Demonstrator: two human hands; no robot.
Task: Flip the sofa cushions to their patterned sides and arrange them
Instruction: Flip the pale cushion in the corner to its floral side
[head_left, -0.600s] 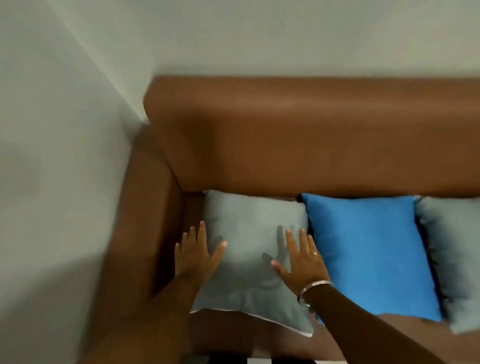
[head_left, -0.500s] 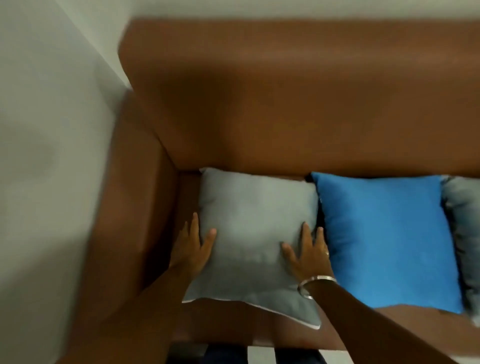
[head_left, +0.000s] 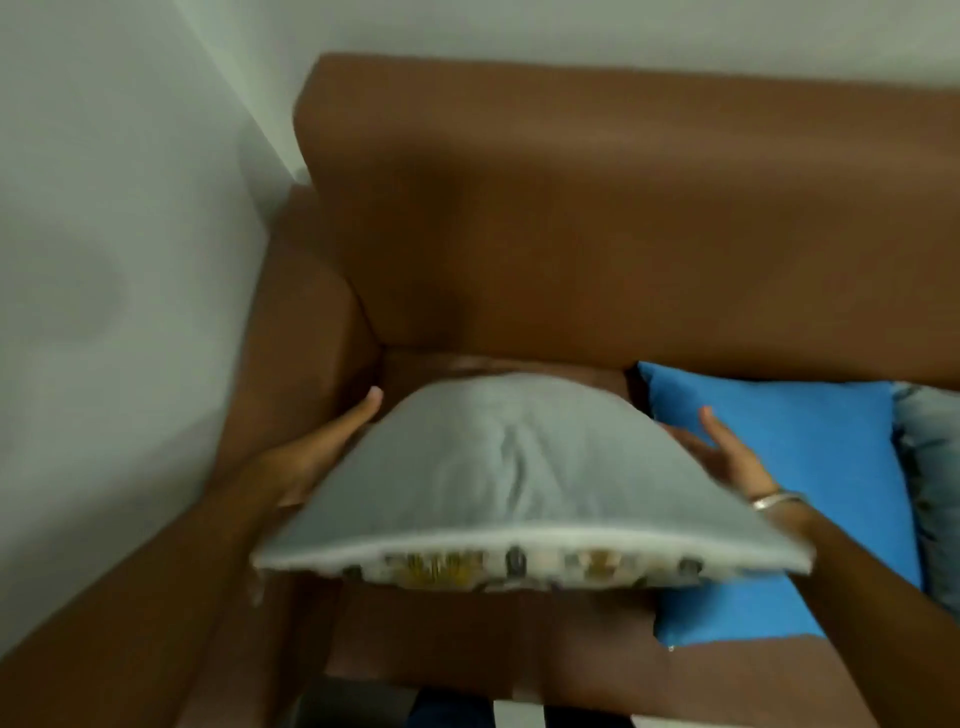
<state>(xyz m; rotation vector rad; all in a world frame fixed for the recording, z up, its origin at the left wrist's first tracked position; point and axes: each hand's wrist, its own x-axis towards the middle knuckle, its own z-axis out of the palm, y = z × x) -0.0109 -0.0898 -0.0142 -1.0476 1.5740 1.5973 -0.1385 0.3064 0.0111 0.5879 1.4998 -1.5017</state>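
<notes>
A grey cushion (head_left: 498, 467) is lifted off the brown sofa seat (head_left: 467, 644), plain side up and tilted toward me. A strip of its patterned underside (head_left: 519, 569) shows along the near edge. My left hand (head_left: 322, 447) presses its left side, fingers flat by the armrest. Against the cushion's right side lies my right hand (head_left: 727, 457), with a silver bangle on the wrist. A blue cushion (head_left: 800, 499) lies plain side up just to the right, and another grey cushion (head_left: 930, 467) is partly cut off at the right edge.
The sofa backrest (head_left: 623, 218) runs across the back. The left armrest (head_left: 306, 332) stands close beside my left hand, against a white wall (head_left: 104, 260). The corner of the room is at the upper left.
The grey cushion lay flat on the seat under my palms; now both hands have moved to its sides and raised it, exposing the patterned edge. The view is closer.
</notes>
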